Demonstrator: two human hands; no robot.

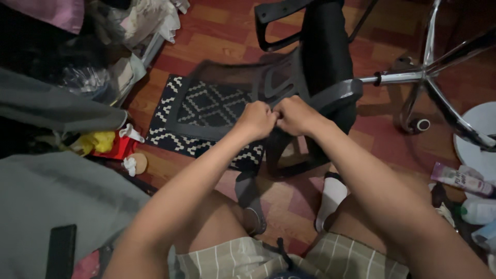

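Note:
A black office chair (320,57) lies tipped on its side on the wooden floor, its mesh back (232,88) toward the left and its chrome star base (429,77) toward the right. My left hand (257,120) and my right hand (295,114) are closed side by side, knuckles touching, at the dark frame where the mesh back meets the seat. What the fingers pinch is hidden. My knees and socked feet (330,199) sit below the chair.
A black-and-white patterned mat (170,129) lies under the chair back. Grey fabric (46,196) with a dark phone (61,250), a red and yellow packet (106,143) and clutter fill the left. Bottles and a tube (462,178) lie at the right near a white round thing (480,137).

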